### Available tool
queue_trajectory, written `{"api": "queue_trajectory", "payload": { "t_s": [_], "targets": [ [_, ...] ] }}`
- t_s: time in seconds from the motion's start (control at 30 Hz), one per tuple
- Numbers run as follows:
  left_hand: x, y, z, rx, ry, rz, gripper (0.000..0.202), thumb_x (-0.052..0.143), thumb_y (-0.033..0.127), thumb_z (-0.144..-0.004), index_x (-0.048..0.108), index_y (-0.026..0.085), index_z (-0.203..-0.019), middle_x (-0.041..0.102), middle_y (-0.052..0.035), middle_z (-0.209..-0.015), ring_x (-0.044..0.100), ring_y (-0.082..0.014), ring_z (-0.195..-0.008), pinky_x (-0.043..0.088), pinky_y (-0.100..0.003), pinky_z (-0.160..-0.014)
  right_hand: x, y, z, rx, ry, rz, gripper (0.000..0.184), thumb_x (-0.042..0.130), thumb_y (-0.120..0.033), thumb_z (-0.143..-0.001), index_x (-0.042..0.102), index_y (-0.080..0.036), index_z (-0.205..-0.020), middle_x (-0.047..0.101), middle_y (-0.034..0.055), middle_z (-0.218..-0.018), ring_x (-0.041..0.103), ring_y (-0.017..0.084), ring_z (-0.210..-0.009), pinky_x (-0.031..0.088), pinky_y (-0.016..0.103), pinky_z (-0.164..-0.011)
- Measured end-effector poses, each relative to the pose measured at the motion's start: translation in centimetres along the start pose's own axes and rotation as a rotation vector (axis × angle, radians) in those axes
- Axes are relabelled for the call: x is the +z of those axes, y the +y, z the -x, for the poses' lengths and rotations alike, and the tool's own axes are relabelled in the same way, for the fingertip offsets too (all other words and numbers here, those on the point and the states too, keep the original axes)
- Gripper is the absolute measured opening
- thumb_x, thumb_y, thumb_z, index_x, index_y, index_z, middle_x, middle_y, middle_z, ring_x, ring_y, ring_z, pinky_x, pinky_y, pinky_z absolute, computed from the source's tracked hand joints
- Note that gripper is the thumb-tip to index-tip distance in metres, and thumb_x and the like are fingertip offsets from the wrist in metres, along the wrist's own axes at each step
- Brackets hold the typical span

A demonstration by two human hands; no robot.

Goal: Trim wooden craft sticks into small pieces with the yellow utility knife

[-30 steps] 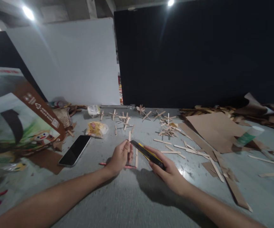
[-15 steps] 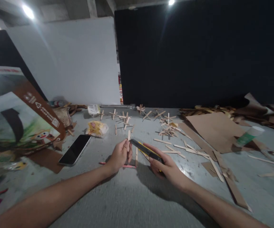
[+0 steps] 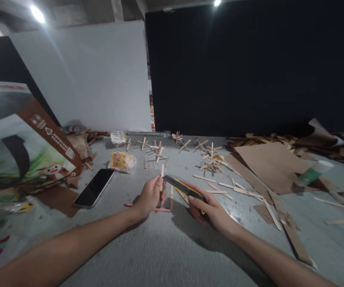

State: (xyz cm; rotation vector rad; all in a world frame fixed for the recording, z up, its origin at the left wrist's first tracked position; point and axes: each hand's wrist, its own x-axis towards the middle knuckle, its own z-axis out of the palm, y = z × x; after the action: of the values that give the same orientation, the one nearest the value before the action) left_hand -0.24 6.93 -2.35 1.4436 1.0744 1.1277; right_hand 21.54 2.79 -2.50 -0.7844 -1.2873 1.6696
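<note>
Pinched in my left hand (image 3: 152, 194) is a wooden craft stick (image 3: 162, 170), its upper end pointing up past the fingers. My right hand (image 3: 209, 209) is closed around a black and yellow utility knife (image 3: 185, 189). The knife's front end meets the stick just above my left fingertips; the blade is too small to make out. Below the hands, a pink pencil-like rod (image 3: 162, 209) lies on the table, partly hidden by my left hand. Another craft stick (image 3: 171, 197) stands out between the hands, touching the rod's right end.
A phone (image 3: 94, 187) lies to the left, near a yellow wrapped packet (image 3: 122, 162). Crossed stick pieces (image 3: 159, 151) stand at the back. Loose sticks (image 3: 240, 190), a cardboard sheet (image 3: 272, 165) and a glue stick (image 3: 314, 173) are on the right. A printed box (image 3: 25, 139) stands far left.
My right hand has shifted slightly along the knife handle, with its fingers set a little differently. The left hand and its stick stay in nearly the same place.
</note>
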Motion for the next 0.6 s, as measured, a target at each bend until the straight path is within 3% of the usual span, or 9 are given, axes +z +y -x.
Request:
{"api": "queue_trajectory", "payload": {
  "t_s": [0.3,0.6],
  "targets": [
    [0.13,0.33,0.25,-0.020,-0.013,-0.014,0.061,0.048,0.083,-0.089,0.044,0.024,-0.074,0.045,0.0080,-0.048,0.044,-0.0099,-0.036,0.033,-0.021,-0.037,-0.17,0.03,-0.35,0.059,0.028,-0.090,0.056,0.078,-0.055,-0.086,0.068,-0.013,-0.122,0.051,-0.0067,-0.055,0.039,0.009,-0.044,0.024,0.021,-0.039],
    [0.37,0.60,0.57,-0.010,0.058,0.011,0.060,0.048,0.082,-0.090,0.050,0.022,-0.084,0.049,0.0074,-0.053,0.044,-0.0105,-0.039,0.033,-0.022,-0.040,-0.34,0.88,-0.13,-0.084,0.121,-0.062,0.066,0.076,-0.051,-0.093,0.056,-0.021,-0.148,0.049,-0.0070,-0.063,0.039,0.010,-0.050,0.023,0.022,-0.043]
  ]
}}
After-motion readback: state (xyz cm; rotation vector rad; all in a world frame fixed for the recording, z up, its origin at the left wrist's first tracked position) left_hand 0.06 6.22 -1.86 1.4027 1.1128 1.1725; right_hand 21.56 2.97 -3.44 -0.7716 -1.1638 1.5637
